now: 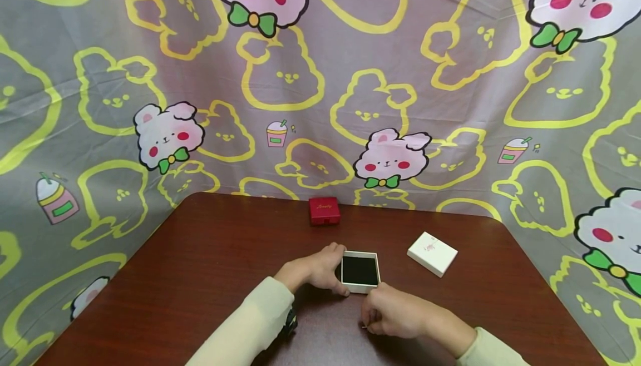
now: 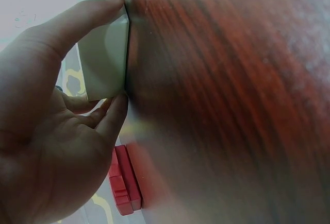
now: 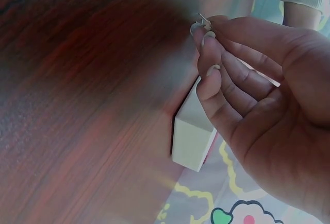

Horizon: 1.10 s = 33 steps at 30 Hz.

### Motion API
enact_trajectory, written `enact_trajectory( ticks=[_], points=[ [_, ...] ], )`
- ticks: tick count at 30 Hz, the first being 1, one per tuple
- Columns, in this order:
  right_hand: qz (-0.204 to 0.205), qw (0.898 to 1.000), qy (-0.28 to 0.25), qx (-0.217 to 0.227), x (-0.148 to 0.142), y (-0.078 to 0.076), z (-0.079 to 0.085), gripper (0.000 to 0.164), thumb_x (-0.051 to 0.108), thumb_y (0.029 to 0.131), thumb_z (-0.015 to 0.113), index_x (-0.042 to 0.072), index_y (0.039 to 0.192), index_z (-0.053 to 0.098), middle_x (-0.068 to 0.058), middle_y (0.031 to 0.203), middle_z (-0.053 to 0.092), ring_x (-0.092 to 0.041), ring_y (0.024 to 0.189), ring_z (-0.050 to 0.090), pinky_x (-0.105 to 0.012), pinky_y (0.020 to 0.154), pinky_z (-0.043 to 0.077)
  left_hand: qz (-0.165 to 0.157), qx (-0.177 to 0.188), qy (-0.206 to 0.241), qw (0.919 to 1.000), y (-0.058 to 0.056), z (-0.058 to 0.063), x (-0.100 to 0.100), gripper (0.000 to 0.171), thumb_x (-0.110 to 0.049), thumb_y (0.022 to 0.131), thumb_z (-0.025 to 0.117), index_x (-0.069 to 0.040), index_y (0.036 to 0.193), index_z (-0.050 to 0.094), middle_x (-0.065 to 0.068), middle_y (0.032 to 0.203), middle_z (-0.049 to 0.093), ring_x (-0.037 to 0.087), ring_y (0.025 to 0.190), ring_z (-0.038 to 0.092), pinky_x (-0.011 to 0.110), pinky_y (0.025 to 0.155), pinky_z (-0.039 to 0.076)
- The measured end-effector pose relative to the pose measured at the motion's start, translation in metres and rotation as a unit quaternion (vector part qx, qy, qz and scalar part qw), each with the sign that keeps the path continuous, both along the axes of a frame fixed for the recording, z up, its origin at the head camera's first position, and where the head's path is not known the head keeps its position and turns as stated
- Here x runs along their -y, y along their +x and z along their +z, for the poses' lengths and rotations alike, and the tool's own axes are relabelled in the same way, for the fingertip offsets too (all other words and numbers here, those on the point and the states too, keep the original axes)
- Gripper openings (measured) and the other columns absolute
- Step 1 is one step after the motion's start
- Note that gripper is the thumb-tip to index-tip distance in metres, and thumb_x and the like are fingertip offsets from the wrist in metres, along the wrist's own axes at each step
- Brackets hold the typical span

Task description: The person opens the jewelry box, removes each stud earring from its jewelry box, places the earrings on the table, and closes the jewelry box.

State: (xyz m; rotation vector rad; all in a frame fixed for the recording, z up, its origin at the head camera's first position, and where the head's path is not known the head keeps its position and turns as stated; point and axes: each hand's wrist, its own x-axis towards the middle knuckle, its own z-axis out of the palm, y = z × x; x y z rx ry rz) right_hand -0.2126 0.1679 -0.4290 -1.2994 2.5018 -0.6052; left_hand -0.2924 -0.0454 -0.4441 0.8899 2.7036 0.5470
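Note:
A shallow white box [image 1: 360,288] with a black insert [image 1: 360,271] lies uncovered on the table in the head view. My left hand [image 1: 326,270] grips its left side, thumb at the near corner and fingers at the far one; the left wrist view shows the box wall [image 2: 105,62] between them. Just in front of the box's near right corner is my right hand [image 1: 393,311]. Thumb and forefinger there pinch a tiny silvery piece with a thin pin [image 3: 202,18], like a stud earring, mostly covered by the fingertips. The other right fingers are curled in.
A white lid [image 1: 432,253] with pink lettering lies to the right of the box. Farther back, near the table's far edge, stands a closed red box [image 1: 324,211] with gold lettering. A patterned curtain [image 1: 310,93] surrounds the brown table [image 1: 200,277] at the back and sides.

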Motion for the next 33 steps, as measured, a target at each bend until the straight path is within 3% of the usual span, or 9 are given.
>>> enact_trajectory(
  ticks=[16,23,33],
  points=[
    [0.007,1.0,0.007,0.01,-0.001,0.0,0.001,0.016,-0.001,0.079,0.08,0.013,0.083,0.075,0.015,0.072,0.069,0.016,0.065,0.054,-0.01,0.058,0.047,0.001,0.006,-0.005,1.0,-0.001,0.0,0.0,0.081,-0.038,0.074,0.09,-0.003,0.133,0.047,0.001,0.11,0.049,0.014,0.105,0.049,0.028,0.097,0.045],
    [0.019,1.0,-0.016,0.01,-0.003,-0.002,0.006,0.014,0.002,0.08,0.08,0.014,0.084,0.075,0.016,0.072,0.069,0.015,0.064,0.057,-0.011,0.057,0.048,-0.002,0.002,-0.002,1.0,-0.001,0.0,0.001,0.078,-0.037,0.073,0.091,-0.004,0.13,0.048,0.0,0.109,0.048,0.014,0.104,0.048,0.028,0.095,0.045],
    [0.003,1.0,-0.02,0.008,-0.003,-0.006,0.018,0.014,0.004,0.081,0.079,0.016,0.08,0.073,0.019,0.07,0.063,0.009,0.062,0.058,-0.013,0.056,0.048,-0.001,0.011,0.002,0.9999,-0.002,0.0,0.001,0.079,-0.038,0.074,0.091,-0.005,0.131,0.047,0.0,0.109,0.048,0.013,0.103,0.047,0.028,0.094,0.045]
  ],
)
